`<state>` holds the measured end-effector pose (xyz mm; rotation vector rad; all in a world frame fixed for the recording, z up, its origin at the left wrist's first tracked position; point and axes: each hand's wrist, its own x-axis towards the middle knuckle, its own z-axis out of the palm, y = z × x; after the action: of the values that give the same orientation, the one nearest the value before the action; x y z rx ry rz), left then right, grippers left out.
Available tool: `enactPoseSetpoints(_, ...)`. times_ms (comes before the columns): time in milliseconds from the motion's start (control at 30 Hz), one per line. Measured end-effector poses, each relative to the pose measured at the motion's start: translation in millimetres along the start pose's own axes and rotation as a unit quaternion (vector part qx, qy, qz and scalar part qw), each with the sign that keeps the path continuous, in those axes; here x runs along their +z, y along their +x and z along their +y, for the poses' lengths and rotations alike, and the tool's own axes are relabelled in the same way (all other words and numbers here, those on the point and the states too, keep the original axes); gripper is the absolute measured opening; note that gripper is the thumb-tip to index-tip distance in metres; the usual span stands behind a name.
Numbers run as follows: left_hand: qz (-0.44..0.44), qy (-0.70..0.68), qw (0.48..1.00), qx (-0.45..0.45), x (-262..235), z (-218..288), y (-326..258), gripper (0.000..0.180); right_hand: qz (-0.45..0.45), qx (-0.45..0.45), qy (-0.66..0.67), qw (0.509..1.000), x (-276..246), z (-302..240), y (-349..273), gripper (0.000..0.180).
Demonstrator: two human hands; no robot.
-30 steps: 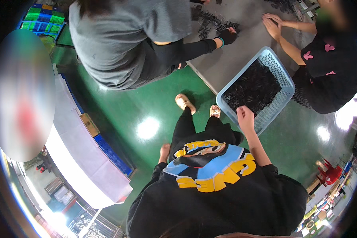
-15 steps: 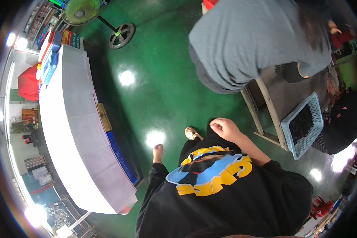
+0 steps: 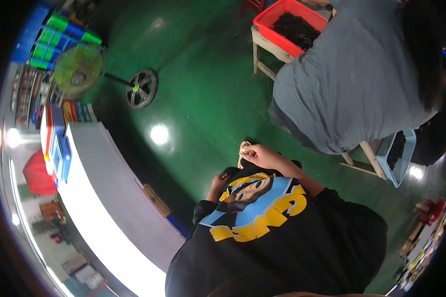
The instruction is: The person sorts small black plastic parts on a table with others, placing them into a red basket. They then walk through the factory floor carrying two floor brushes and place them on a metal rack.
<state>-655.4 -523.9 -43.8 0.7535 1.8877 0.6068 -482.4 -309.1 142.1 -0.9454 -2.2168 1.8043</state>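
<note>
My right hand is in front of my black printed shirt, its fingers curled inward, and nothing shows in them. Just beyond it a light sandal on my foot appears over the green floor. My left hand hangs low at my left side, small and dark against the floor, so its fingers are hard to make out. The long white-covered table stands to the left of that hand, apart from it.
Ahead on the right, a person in a grey shirt bends over. A red basket with black pieces rests on a wooden bench. Farther right is a light blue basket. A standing fan is at the far left, beyond the table.
My view has turned and shifted: the person in grey sits farther right, and the red basket now shows more fully. My left hand has come up closer to my right hand.
</note>
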Motion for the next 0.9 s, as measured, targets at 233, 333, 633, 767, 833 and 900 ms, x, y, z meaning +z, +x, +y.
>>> enactPoseSetpoints(233, -0.019, -0.051, 0.998, -0.009, -128, 146, 151, 0.026, 0.085, 0.055, 0.159, 0.982, -30, -18, 76, 0.026)
enactPoseSetpoints(333, -0.072, -0.085, 0.994, 0.013, -139, 215, 224, 0.025, 0.162, 0.111, 0.229, 0.954, -47, -2, 122, 0.025)
enactPoseSetpoints(633, -0.273, 0.015, 0.94, 0.203, -113, 390, 412, 0.033, 0.621, 0.204, 0.398, 0.643, -172, 76, 211, 0.037)
enactPoseSetpoints(767, -0.21, 0.013, 0.936, 0.282, -59, 479, 468, 0.048, 0.802, 0.298, 0.077, 0.512, -242, 129, 174, 0.042)
enactPoseSetpoints(833, -0.248, -0.025, 0.935, 0.253, -29, 507, 493, 0.06, 0.82, 0.36, 0.021, 0.444, -269, 174, 158, 0.051)
enactPoseSetpoints(900, -0.269, -0.079, 0.938, 0.204, 10, 524, 522, 0.058, 0.809, 0.43, 0.007, 0.4, -299, 205, 140, 0.058)
